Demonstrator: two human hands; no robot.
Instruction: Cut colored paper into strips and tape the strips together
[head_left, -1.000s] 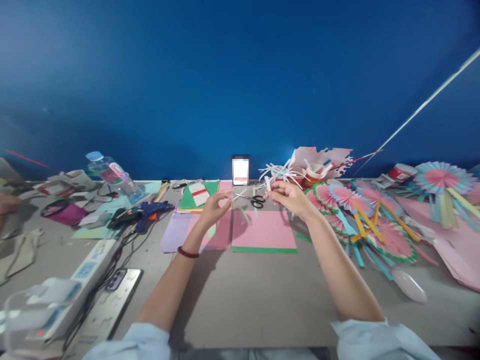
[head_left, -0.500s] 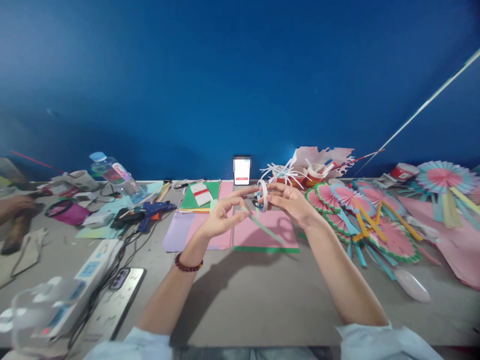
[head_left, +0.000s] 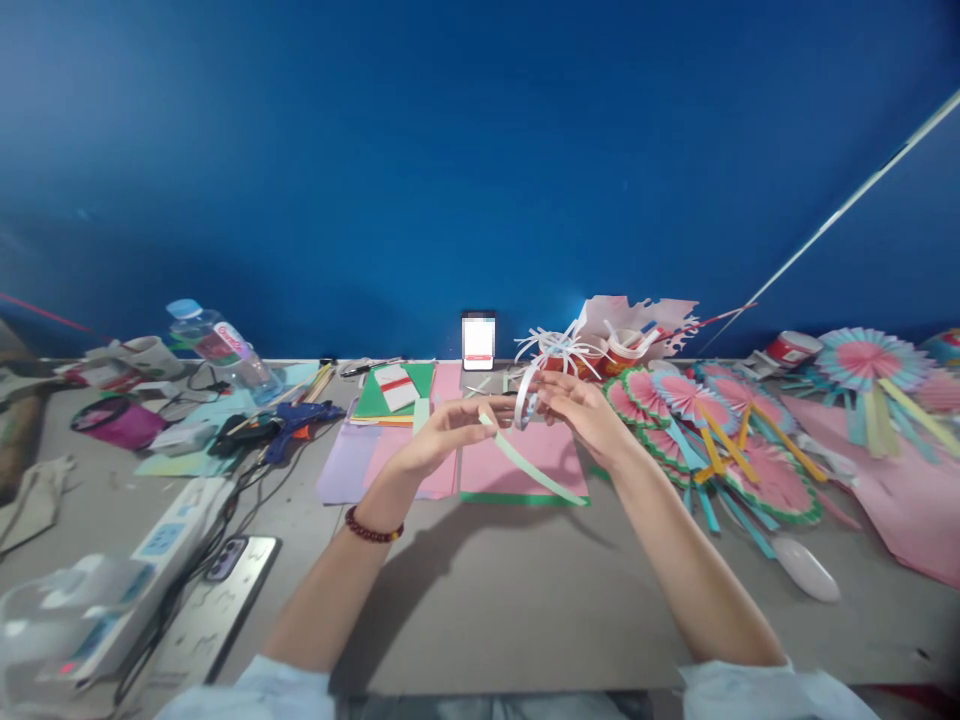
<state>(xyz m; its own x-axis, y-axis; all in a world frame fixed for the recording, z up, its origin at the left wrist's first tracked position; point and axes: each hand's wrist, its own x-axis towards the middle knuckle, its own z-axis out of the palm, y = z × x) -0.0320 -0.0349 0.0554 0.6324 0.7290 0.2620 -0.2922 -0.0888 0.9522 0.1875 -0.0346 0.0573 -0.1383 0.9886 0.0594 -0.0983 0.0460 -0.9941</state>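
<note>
**Left hand (head_left: 454,432) and right hand (head_left: 581,408) nearly meet over the bench (head_left: 525,620)!**

On the head view, the left fingers pinch a pale green paper strip (head_left: 525,465) near one end, presumably so the rest hangs free, and it arcs down over the pink paper sheet (head_left: 491,470). The right fingers grip a white ring (head_left: 520,402), probably a tape roll, from its right side, which seems to leave the near side open to the left fingertips. Are those fingertips touching it? Can't tell! Behind, the phone (head_left: 478,340) stands upright, screen towards the worker, likely for easy viewing. The paper rosettes (head_left: 780,480) sit off right, out of the way.

And what a change: a second ago the hands are well apart; now they're almost together, and the strip, blurred half a second ago, shows clearly.
</note>
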